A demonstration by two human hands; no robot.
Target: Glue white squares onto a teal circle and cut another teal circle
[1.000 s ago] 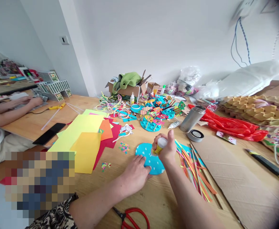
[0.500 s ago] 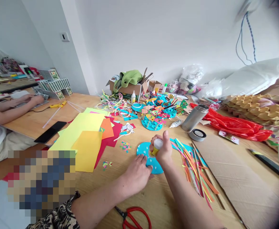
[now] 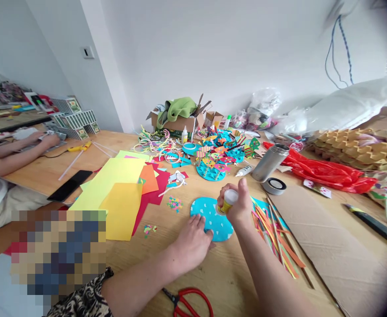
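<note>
A round blue disc dotted with small white dabs lies on the wooden table in front of me. My left hand rests on its near left part, fingers stretched out flat and thumb by the near edge. In my right hand, closed round it, is a glue bottle with a yellow label, its white base turned up. Its tip is hidden behind the fingers, over the disc's right side. Small heaps of coloured paper bits lie left of the disc.
Red-handled scissors lie near me. Coloured paper sheets spread leftward; paper strips and cardboard are on the right. Behind stand a steel flask and finished blue pieces. Another person's hands work at far left.
My right hand has moved right with the glue bottle, from the disc's middle to its right side. My left hand stays on the disc.
</note>
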